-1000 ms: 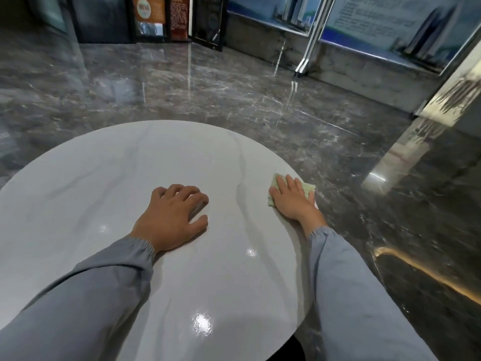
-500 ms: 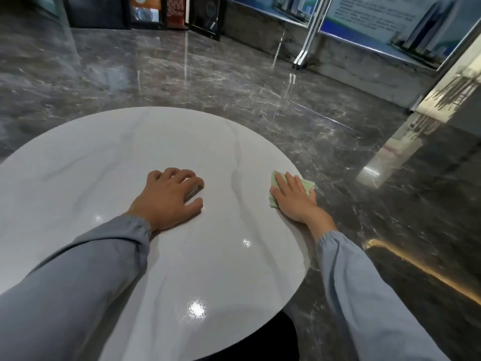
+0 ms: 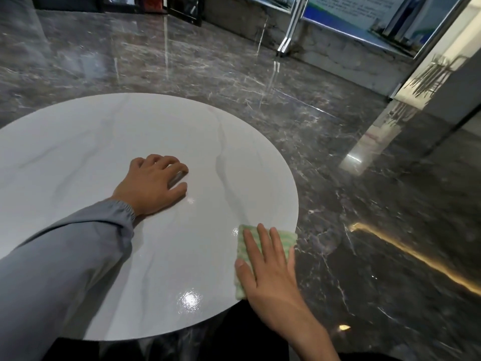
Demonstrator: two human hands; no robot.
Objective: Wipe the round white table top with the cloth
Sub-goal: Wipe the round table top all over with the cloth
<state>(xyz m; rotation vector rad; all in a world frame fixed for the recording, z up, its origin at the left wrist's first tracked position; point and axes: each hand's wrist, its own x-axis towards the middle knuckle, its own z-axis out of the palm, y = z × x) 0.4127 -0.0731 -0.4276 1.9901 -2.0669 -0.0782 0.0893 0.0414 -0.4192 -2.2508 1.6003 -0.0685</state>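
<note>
Round white glossy surface (image 3: 78, 152) w/ faint grey veins, over a dark marble floor (image 3: 364, 178). Pale green folded cloth (image 3: 287, 239) lies flat at approx. 4 o'clock on the surface, right at the rim. Right hand (image 3: 268, 272) lies on top of it, fingers straight & slightly spread, pointing to 12, pressing, not gripping. Left hand (image 3: 153, 186) rests near surface centre, fingers loosely bent, holding nothing; grey sleeve (image 3: 78, 256) runs back toward 8 o'clock.
</note>
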